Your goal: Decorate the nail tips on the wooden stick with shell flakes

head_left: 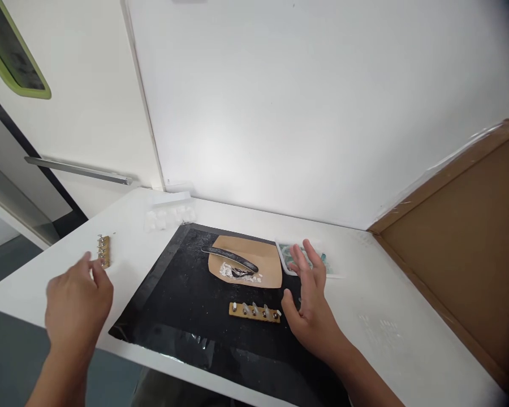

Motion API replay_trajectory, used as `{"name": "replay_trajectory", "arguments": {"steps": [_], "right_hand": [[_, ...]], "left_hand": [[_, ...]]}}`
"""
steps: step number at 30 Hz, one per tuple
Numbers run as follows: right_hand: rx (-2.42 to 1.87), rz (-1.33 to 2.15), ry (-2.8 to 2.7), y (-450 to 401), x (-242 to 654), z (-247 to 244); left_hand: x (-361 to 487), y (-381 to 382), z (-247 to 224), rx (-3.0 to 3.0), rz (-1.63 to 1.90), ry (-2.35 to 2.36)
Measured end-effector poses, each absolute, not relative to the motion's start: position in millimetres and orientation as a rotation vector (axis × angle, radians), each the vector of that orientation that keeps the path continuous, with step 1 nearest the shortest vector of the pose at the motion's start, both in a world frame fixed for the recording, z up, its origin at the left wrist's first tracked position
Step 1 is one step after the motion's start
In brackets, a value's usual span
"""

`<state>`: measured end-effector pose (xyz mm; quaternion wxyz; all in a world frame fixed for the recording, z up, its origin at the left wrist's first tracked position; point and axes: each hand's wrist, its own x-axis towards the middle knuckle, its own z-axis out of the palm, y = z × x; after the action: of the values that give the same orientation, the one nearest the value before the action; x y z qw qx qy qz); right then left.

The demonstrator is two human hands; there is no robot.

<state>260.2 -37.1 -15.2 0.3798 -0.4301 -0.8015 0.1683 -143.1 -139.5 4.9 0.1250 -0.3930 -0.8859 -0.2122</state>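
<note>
L hand (78, 299): fingers curled, thumb & index tips fwd w/ a small gap showing btwn them; can't tell if anything's pinched. Tips are right by the L strip (104, 249), a tan bar w/ shiny metal studs in a row, on the bare white table (377, 299); contact unclear.

R hand (311, 316): fingers spread, thumb well apart, nothing seen in it. It's up over the R edge of the black mat (173, 302), near the R end of the mat strip (250, 316). That strip lies flat, carrying 5 studs in a row: white piece on the L end stud, whitish one at the R end, clear pieces on the middle 3.

Behind R fingers: white tray (281, 260), shallow, green-tinted contents partly hid by the hand, details n/a.

Mid mat, further back: brown card (248, 245) w/ a loose heap of white bits (226, 270) plus a dark scrap among them. Dark file (233, 257) lies slantwise across card, L end past its edge.

Back L, by the wall: clear pack (172, 198), white pcs inside, count unclear.
</note>
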Motion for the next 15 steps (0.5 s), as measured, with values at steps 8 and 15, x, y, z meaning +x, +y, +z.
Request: {"name": "replay_trajectory", "arguments": {"steps": [8,15], "right_hand": [[-1.117,0.404,-2.046,-35,261,-17],[-1.09,0.394,-2.058,-35,261,-15]], "left_hand": [[-184,-125,-4,-1.052,-0.425,-2.924],[-194,-120,-6,-0.818,-0.451,-2.987]]}}
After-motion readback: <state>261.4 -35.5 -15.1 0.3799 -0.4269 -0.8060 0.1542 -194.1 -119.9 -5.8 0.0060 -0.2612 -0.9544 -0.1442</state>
